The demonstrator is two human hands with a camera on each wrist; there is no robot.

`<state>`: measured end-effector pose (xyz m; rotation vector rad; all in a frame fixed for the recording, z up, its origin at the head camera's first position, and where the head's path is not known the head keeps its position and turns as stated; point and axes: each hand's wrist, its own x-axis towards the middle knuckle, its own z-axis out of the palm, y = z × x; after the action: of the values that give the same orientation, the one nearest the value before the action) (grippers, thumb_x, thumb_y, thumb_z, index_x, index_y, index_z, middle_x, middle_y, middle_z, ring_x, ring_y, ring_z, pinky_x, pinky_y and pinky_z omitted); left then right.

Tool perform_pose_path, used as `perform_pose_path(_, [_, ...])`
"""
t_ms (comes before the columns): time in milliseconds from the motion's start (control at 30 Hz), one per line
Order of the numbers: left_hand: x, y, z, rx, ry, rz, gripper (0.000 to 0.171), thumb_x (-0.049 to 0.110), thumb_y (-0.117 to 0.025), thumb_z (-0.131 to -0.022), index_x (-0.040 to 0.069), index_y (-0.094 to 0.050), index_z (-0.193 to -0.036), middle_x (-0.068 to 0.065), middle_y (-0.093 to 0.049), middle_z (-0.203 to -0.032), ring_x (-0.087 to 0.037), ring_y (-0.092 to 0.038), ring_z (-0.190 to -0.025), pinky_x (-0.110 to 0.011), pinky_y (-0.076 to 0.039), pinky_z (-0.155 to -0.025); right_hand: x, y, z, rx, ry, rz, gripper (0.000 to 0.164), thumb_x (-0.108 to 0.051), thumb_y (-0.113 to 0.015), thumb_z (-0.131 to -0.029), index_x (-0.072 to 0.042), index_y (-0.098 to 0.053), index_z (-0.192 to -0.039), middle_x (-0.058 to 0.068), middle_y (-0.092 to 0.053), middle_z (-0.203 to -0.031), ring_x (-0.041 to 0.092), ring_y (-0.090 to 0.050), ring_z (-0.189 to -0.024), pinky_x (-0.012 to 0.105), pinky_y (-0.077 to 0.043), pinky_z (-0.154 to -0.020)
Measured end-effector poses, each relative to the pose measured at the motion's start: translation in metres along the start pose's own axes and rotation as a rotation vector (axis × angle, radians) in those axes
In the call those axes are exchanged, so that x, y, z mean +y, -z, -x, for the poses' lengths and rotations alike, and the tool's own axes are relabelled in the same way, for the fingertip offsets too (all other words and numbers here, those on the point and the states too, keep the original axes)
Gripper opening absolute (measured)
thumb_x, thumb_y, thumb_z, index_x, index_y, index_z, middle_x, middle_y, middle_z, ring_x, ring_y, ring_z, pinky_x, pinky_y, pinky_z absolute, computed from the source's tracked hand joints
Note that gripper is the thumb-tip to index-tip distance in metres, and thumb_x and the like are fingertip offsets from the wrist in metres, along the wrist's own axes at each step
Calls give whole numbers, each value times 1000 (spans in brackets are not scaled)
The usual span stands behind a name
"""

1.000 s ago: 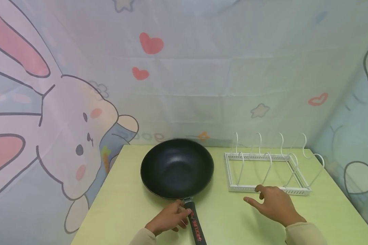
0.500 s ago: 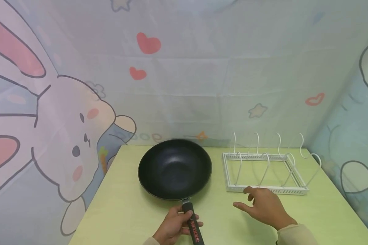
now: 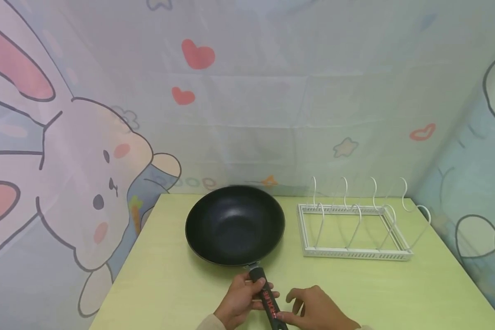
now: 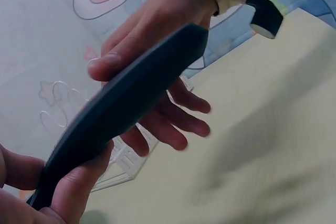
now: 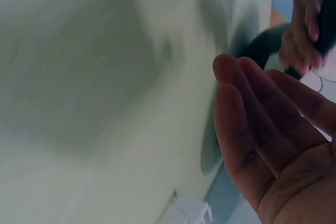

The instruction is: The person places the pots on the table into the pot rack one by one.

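Observation:
A black wok (image 3: 235, 227) sits on the table, its long dark handle (image 3: 268, 293) with red lettering pointing toward me. My left hand (image 3: 241, 298) holds the handle near the pan end, thumb on top and fingers coming out from beneath. In the left wrist view, the thumb and fingers of that hand (image 4: 79, 182) grip the handle (image 4: 121, 98) from below left. My right hand (image 3: 313, 309) is beside the handle's free end, thumb overlapping it in the head view. Its fingers (image 5: 252, 108) are gently bent, palm empty, in the right wrist view.
To the wok's right stands a white rack (image 3: 356, 253) with several upright wire loops. Beneath everything is a pale yellow-green table (image 3: 156, 284). A cloth backdrop (image 3: 247, 114) with a cartoon rabbit and hearts hangs behind and at both sides.
My left hand has gone from touching the handle's side to gripping it. My right hand has moved left and toward me, from in front of the rack to the handle's end.

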<state>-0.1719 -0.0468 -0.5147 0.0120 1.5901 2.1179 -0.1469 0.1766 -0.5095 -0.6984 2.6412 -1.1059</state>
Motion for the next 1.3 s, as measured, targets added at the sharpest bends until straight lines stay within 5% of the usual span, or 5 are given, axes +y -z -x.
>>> perform_pose_path(233, [-3,-2,-1,22,-16,-34,54,8,-53,-103,-22,-28,-141,-22,-67,-116,-34,-72,-112,-39,-59,-93,-5,-18,-5,-112,-31,-350,32,-33,-65,-98,-5,-75,-87,-7,-68,-65,-4,-54,-55,17,-44,-51])
perform_pose_path(400, [-4,-6,0,26,-20,-31,53,6,-55,-102,-22,-30,-139,-25,-68,-117,-32,-72,-111,-37,-58,-95,-6,-21,-6,-199,-52,-688,38,-20,-64,-98,18,-67,-102,-6,-69,-73,-3,-57,-60,13,-45,-54])
perform_pose_path(567, [-6,-8,-1,28,-17,-27,52,6,-55,-102,-22,-31,-139,-28,-67,-120,-33,-72,-110,-38,-58,-95,-6,-22,-4,-284,-94,-994,38,-13,-61,-99,22,-57,-115,0,-78,-94,3,-70,-81,16,-56,-71])
perform_pose_path(1000, [-26,5,-6,-83,-66,232,60,27,-47,-107,-15,-31,-148,-12,-66,-133,-19,-65,-125,-28,-55,-101,-13,-23,-1,-322,-190,-1200,46,-16,-56,-102,12,-49,-137,-3,-73,-104,5,-73,-86,19,-59,-75])
perform_pose_path(1300, [-40,10,-10,-157,-119,399,44,37,-35,-109,11,-63,-130,8,-73,-121,-6,-65,-120,-23,-50,-105,-19,-30,-3,-336,-186,-1325,35,-20,-56,-103,-1,-60,-132,-6,-72,-105,2,-70,-89,18,-58,-79])
